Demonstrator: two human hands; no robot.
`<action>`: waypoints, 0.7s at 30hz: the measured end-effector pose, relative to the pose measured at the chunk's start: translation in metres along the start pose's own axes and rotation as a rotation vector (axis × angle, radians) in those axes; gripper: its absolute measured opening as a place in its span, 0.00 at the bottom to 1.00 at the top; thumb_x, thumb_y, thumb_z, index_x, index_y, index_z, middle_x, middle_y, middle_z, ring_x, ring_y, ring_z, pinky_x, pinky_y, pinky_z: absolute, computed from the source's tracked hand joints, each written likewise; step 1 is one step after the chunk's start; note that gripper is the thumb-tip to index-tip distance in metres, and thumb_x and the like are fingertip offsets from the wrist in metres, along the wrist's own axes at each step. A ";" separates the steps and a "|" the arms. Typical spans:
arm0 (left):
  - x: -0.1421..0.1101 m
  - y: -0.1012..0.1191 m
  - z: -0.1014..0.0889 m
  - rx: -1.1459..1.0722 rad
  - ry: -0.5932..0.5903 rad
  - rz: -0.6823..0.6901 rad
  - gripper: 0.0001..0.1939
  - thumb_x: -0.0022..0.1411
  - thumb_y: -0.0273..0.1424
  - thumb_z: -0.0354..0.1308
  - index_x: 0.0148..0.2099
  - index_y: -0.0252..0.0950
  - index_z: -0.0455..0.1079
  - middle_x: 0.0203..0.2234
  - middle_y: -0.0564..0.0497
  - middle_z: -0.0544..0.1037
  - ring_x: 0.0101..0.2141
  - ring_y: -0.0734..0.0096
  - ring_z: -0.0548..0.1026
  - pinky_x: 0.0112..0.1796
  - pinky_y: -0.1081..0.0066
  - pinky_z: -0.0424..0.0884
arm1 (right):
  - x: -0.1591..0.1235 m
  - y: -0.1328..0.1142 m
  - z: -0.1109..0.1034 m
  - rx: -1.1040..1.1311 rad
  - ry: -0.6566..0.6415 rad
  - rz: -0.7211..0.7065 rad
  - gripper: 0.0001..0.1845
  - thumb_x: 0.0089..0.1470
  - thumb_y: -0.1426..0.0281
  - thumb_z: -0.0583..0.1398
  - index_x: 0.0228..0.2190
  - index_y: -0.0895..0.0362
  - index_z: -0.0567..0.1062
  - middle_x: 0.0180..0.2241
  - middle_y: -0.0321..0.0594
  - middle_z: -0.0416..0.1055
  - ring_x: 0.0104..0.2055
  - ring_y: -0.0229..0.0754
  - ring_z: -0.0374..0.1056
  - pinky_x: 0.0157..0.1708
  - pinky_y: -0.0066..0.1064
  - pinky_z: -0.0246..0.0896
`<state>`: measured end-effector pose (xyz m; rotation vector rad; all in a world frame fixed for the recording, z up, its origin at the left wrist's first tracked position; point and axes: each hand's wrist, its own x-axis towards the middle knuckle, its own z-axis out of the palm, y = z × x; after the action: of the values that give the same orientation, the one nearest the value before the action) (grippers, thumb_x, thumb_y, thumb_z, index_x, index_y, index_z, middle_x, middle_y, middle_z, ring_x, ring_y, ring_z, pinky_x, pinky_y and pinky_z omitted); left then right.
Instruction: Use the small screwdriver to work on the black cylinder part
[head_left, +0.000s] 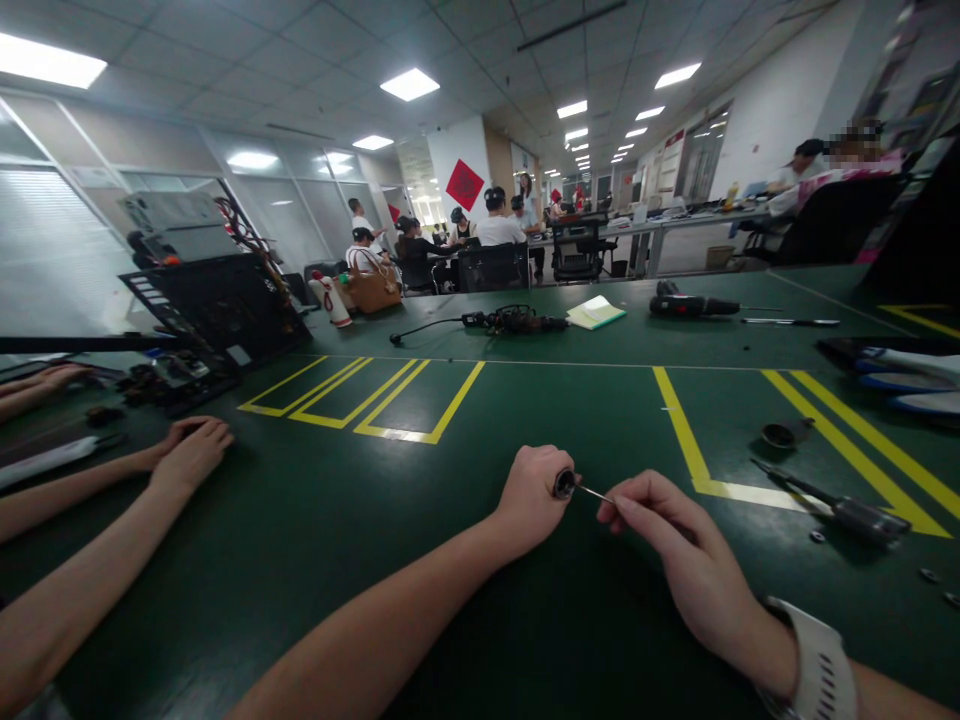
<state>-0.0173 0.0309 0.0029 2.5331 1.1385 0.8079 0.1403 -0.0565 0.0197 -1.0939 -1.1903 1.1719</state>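
My left hand (536, 500) is wrapped round a small dark cylindrical part (564, 484), whose round open end faces right and shows at the thumb side. The rest of that part is hidden in the fist. Between the thumb and fingers of my right hand (667, 540) is a thin metal rod (594, 493); its tip reaches the rim of the open end, though I cannot tell how far inside it goes. To the right lie a dark round cup-shaped part (786, 432) and a motor-like cylinder with a long shaft (862, 515). A small metal ring (817, 537) is near them.
Yellow tape (435, 437) marks the green table (360, 560). Farther back are a cabled tool (517, 320), a notepad (597, 312), a power screwdriver (694, 302) and a pen (791, 322). Another person's hands (191, 455) rest at left; blue-and-white-handled tools (911, 382) lie at right.
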 end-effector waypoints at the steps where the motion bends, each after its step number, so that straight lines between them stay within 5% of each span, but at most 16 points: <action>1: 0.000 0.001 0.000 0.021 -0.002 0.008 0.08 0.59 0.27 0.54 0.26 0.35 0.64 0.23 0.55 0.69 0.27 0.72 0.66 0.33 0.70 0.60 | -0.001 -0.001 0.000 -0.065 -0.016 -0.019 0.10 0.54 0.63 0.57 0.26 0.54 0.74 0.28 0.38 0.70 0.33 0.43 0.65 0.34 0.36 0.58; 14: 0.001 -0.003 0.000 -0.151 0.028 -0.035 0.11 0.57 0.32 0.58 0.25 0.35 0.62 0.23 0.56 0.68 0.25 0.75 0.65 0.30 0.73 0.61 | 0.006 0.000 -0.002 0.376 0.018 0.169 0.09 0.51 0.65 0.60 0.23 0.56 0.74 0.26 0.39 0.73 0.30 0.42 0.65 0.33 0.35 0.61; 21: 0.000 0.001 0.000 0.012 0.011 0.014 0.09 0.59 0.27 0.54 0.26 0.35 0.63 0.23 0.55 0.69 0.26 0.73 0.66 0.33 0.70 0.60 | -0.003 0.001 -0.001 -0.021 -0.002 0.005 0.10 0.54 0.63 0.58 0.26 0.54 0.74 0.28 0.37 0.71 0.33 0.43 0.65 0.35 0.36 0.58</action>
<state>-0.0166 0.0299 0.0037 2.5518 1.1338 0.8216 0.1410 -0.0589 0.0183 -1.1125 -1.2042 1.1673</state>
